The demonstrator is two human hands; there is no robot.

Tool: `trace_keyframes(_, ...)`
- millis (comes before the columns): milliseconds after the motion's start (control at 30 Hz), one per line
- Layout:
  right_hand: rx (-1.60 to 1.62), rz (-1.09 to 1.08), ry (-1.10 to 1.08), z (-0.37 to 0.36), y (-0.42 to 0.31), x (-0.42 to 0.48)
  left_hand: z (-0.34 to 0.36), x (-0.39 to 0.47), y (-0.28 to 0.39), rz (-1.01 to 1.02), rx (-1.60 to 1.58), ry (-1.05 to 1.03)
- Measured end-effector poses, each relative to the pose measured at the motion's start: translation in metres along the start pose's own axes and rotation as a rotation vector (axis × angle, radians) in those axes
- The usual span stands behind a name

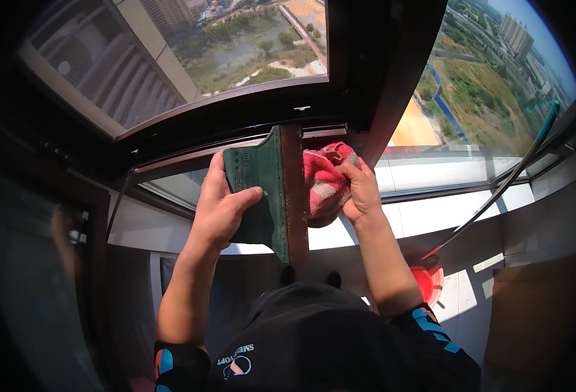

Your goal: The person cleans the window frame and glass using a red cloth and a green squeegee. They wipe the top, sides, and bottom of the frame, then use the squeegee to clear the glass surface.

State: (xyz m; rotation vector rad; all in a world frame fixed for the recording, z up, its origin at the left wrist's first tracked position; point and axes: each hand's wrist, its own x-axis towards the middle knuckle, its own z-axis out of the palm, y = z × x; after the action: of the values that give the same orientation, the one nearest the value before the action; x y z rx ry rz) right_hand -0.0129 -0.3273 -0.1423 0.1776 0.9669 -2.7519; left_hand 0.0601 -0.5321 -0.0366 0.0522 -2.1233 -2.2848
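My left hand [226, 201] grips a dark green plastic scraper or squeegee [261, 196] by its wide flat body, with the thumb across its face. A brown strip [295, 196], possibly rubber, runs along the tool's right edge, which stands lengthwise before me. Bunched in my right hand [361, 188] is a red and beige terry cloth [325, 183]. The cloth lies against or just beside the brown strip; its contact there is partly hidden. Both hands are held in front of a dark window frame, above a white sill [337, 232].
A screened window sash [249, 93] stands at the upper left. On the right, a pole with a teal grip [499, 188] leans across the sill beside a glass pane. Below are a red basin [427, 284] and a cardboard piece [538, 313] on the floor.
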Motion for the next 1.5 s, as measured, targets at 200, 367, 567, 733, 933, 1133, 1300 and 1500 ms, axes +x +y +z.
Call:
trace_keyframes(200,-0.018,-0.012,0.019,0.003,-0.001,-0.001,-0.01,0.001,0.003,-0.058,-0.059,-0.032)
trace_keyframes(367,-0.163,-0.122,0.011,0.02,-0.005,-0.011,-0.013,-0.008,-0.009,0.045,0.06,0.004)
trace_keyframes(567,-1.481,-1.062,-0.061,0.055,-0.041,-0.026,-0.072,-0.049,0.006,0.061,0.027,0.124)
trace_keyframes(733,-2.017,-1.183,0.045,0.065,-0.009,0.007,-0.095,-0.068,-0.012,0.074,-0.05,0.152)
trace_keyframes(933,-1.903,-1.263,-0.133,0.129,0.07,0.019,-0.124,-0.083,0.0,0.119,-0.007,0.286)
trace_keyframes(1133,-1.866,-1.275,-0.265,0.147,0.08,0.021,-0.155,-0.098,-0.005,0.139,0.048,0.322)
trace_keyframes(1300,-2.123,-1.199,-0.036,0.084,-0.008,0.015,-0.158,-0.1,-0.013,0.101,0.045,0.348)
trace_keyframes(1500,-2.256,-0.272,-0.118,0.115,-0.093,-0.02,-0.165,-0.118,-0.015,0.158,0.085,0.419)
